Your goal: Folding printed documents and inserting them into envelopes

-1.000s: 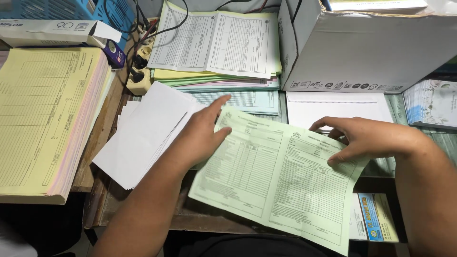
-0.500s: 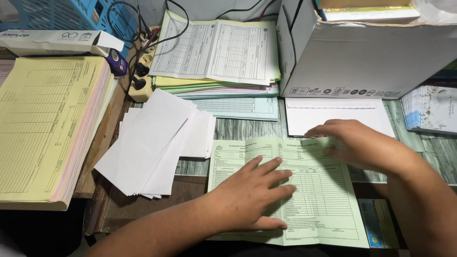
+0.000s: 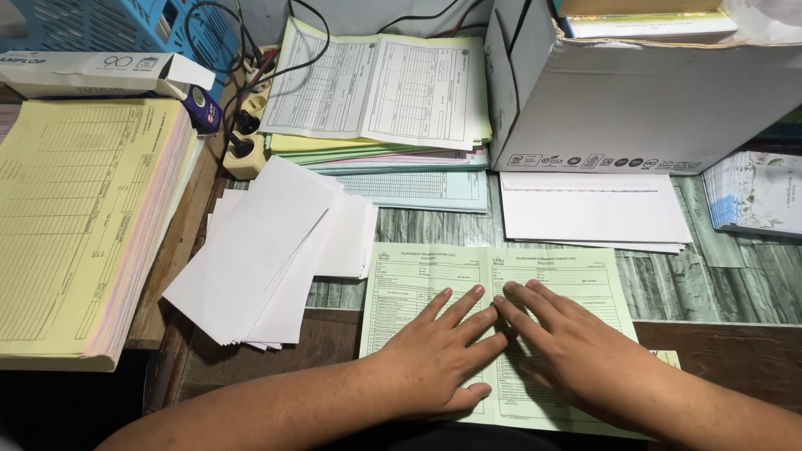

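Observation:
A light green printed form (image 3: pixel 418 271) lies flat on the desk's front edge, with a centre crease running down it. My left hand (image 3: pixel 443 355) rests palm down on the form's left half, fingers spread. My right hand (image 3: pixel 568 351) lies flat on the right half, its fingertips touching those of the left at the crease. Neither hand grips anything.
A fanned pile of white envelopes (image 3: pixel 267 250) lies left of the form, and a white envelope stack (image 3: pixel 589 209) behind it. A thick yellow form pad (image 3: pixel 75 217) sits far left. Behind are stacked coloured forms (image 3: pixel 376 92), a power strip (image 3: pixel 246 134) and a grey cardboard box (image 3: pixel 635 92).
The green form went from being held up and tilted to lying flat on the desk. My right hand came down from its top edge onto it, next to my left hand.

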